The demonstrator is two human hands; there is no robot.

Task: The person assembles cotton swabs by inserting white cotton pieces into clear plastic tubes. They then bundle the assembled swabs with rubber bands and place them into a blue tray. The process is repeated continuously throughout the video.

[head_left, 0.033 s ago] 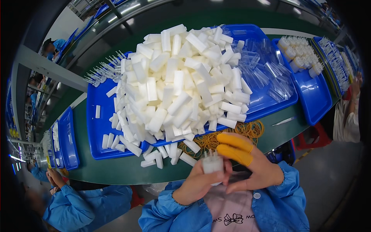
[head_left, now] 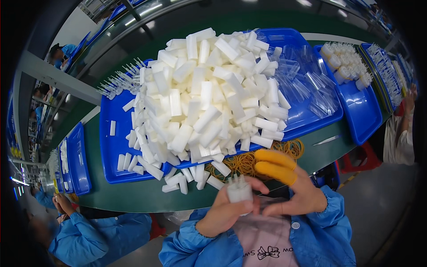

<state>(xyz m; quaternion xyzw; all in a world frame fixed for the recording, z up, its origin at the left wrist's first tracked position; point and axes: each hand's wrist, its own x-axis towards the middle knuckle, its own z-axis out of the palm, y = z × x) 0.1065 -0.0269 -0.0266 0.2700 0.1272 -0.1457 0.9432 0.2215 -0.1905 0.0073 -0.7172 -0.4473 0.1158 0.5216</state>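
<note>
My left hand (head_left: 223, 212) is closed around a whitish, translucent bundle (head_left: 240, 192) with several thin clear tips pointing up from its top. To its right, my right hand (head_left: 300, 193) is held with fingers apart and nothing in it. Two of its fingers wear yellow finger cots (head_left: 275, 167). Just beyond both hands, orange-yellow rubber bands (head_left: 289, 147) lie in a loose heap on the green table (head_left: 147, 196). A tall pile of white foam blocks (head_left: 204, 95) rises beyond them, with some blocks spilled onto the table near my left hand.
The pile spreads over a blue tray (head_left: 106, 153) and another blue tray (head_left: 307, 127) holding clear plastic sleeves (head_left: 318, 95). Tweezers (head_left: 326, 140) lie on the right. Farther right, a blue tray (head_left: 364, 118) carries banded white bundles (head_left: 344, 62). A co-worker's blue sleeve (head_left: 84, 233) shows at left.
My left hand and the bundle have shifted slightly left and down. My right hand has drawn a little to the right, widening the gap between its yellow-covered fingers and the bundle.
</note>
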